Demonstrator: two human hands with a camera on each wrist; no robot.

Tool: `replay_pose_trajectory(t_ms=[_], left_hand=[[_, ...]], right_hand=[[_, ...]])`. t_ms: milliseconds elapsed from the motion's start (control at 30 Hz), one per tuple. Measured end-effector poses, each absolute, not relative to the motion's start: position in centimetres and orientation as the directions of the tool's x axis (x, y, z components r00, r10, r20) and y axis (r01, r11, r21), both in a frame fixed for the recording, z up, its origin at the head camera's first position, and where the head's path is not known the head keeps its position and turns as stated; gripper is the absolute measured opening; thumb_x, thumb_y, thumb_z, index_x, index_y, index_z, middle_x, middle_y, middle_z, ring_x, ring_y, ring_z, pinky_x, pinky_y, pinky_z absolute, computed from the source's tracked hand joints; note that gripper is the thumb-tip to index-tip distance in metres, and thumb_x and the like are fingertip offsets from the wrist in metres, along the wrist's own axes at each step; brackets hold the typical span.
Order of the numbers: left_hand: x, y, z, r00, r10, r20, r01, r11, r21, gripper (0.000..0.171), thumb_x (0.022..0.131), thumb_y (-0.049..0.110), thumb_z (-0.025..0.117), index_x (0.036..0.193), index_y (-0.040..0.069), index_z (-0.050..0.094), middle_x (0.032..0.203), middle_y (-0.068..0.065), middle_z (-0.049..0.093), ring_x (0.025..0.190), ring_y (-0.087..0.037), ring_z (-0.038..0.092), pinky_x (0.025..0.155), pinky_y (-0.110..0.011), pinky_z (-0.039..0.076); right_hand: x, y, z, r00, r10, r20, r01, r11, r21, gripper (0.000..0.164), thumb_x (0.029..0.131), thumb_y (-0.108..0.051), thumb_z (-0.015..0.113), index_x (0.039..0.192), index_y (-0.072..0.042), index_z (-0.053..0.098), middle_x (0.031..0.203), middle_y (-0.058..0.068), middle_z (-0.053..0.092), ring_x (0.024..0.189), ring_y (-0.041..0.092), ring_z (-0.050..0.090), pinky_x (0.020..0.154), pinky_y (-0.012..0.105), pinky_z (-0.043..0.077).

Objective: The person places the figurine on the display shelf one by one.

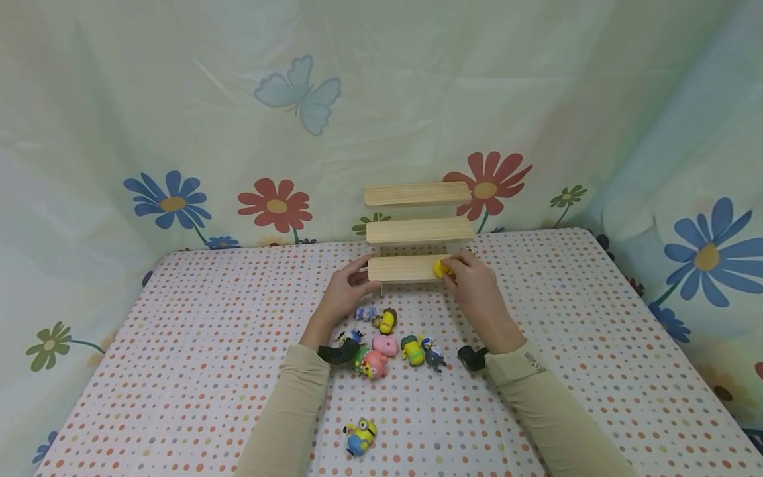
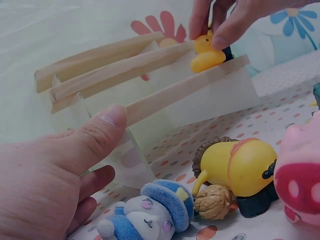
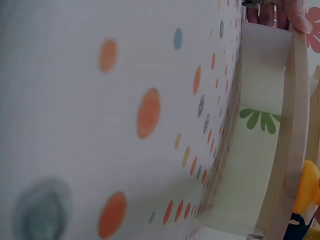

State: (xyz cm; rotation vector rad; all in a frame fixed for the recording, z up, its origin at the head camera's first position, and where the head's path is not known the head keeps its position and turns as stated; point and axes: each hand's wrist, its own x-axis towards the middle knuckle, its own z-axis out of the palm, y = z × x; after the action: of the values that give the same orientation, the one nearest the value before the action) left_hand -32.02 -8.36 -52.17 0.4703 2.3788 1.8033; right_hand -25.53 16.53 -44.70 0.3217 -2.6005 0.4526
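A three-tier stepped display shelf [image 1: 401,269] with wooden boards stands at the back of the table. My left hand [image 1: 347,286] grips the left end of its lowest board, thumb on the board's edge in the left wrist view. With thumb and fingers, my right hand [image 1: 478,285] pinches a small yellow toy figure [image 2: 204,56] at the right end of that same board. The figure's lower part meets the board. In the right wrist view the yellow figure shows only partly at the right edge, and my right hand is out of sight there.
In front of the shelf lie several toy figures: a blue-hatted plush figure [image 2: 157,210], a yellow figure [image 2: 240,165] and a pink pig [image 2: 305,170] among them. A one-eyed yellow-and-blue figure [image 1: 360,437] lies nearer me. Dotted cloth covers the table [image 1: 197,371]; a flowered curtain [image 1: 208,119] hangs behind.
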Motion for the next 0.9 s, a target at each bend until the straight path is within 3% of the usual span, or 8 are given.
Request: replay_pose_trajectory(t_ms=[167, 500, 900], left_hand=[[-32.0, -8.4, -52.2, -0.945, 0.315, 0.088, 0.167, 0.234, 0.958, 0.072, 0.083, 0.035, 0.073, 0.145, 0.020, 0.041, 0.140, -0.006, 0.050, 0.123, -0.024, 0.055, 0.095, -0.043, 0.050], [-32.1, -8.3, -52.3, -0.944, 0.311, 0.107, 0.189, 0.246, 0.951, 0.075, 0.081, 0.039, 0.073, 0.146, 0.020, 0.040, 0.139, -0.002, 0.050, 0.122, -0.021, 0.056, 0.093, -0.037, 0.052], [-32.2, -8.4, -52.5, -0.948, 0.306, 0.086, 0.168, 0.251, 0.953, 0.078, 0.079, 0.044, 0.073, 0.146, 0.022, 0.040, 0.138, -0.003, 0.052, 0.121, -0.021, 0.056, 0.092, -0.037, 0.053]], right_hand=[[-25.5, 16.4, -44.7, -0.857, -0.138, 0.496, -0.300, 0.916, -0.265, 0.023, 0.082, -0.005, 0.073, 0.104, 0.003, 0.070, 0.103, 0.014, 0.062, 0.088, 0.027, 0.066, 0.075, 0.036, 0.058], [-25.1, 16.4, -43.7, -0.844, -0.142, 0.517, -0.316, 0.911, -0.266, 0.030, 0.082, -0.007, 0.074, 0.110, 0.003, 0.068, 0.104, 0.015, 0.061, 0.082, 0.026, 0.066, 0.072, 0.035, 0.058], [-25.3, 16.5, -44.1, -0.891, -0.120, 0.438, -0.264, 0.921, -0.285, 0.031, 0.078, -0.006, 0.077, 0.107, 0.000, 0.069, 0.102, 0.014, 0.061, 0.083, 0.025, 0.063, 0.076, 0.036, 0.057]])
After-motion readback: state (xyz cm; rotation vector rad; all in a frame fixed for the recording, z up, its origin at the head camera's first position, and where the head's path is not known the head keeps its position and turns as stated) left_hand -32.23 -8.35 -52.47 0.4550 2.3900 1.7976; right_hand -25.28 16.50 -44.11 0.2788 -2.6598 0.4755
